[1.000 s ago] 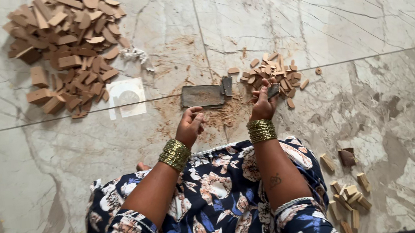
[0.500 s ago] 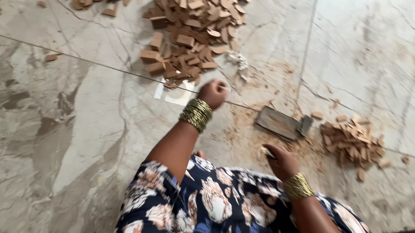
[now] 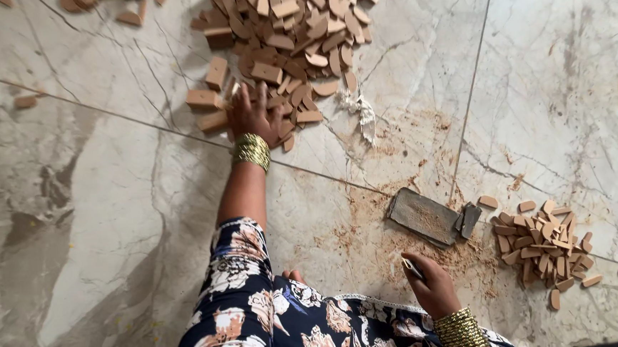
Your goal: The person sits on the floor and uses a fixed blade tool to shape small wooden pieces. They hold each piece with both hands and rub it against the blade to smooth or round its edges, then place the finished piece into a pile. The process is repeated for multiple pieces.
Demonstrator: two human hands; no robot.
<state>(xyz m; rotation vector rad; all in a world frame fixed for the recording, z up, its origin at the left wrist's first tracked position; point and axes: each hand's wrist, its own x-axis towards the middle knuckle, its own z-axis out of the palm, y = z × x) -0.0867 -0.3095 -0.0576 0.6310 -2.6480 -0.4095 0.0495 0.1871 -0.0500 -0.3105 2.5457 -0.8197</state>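
My left hand point(image 3: 252, 114) reaches far forward and lies on the near edge of a large pile of tan wood pieces point(image 3: 293, 31), fingers spread over a few of them. Whether it grips one I cannot tell. My right hand point(image 3: 428, 282) rests low near my lap, closed around a small thin tool point(image 3: 410, 267) with a pale tip. A flat grey sanding block point(image 3: 426, 216) lies on the floor just ahead of the right hand, ringed by brown dust. Both wrists carry gold bangles.
A smaller heap of shaped wood pieces point(image 3: 542, 241) lies to the right of the block. A scrap of white string point(image 3: 359, 110) lies beside the big pile. Loose pieces point(image 3: 128, 16) sit at the top left. The marble floor point(image 3: 98, 229) shows tile seams.
My left hand has stretched forward from beside the white scrap onto the large pile. The view has swung left. My right hand has stayed low near my lap.
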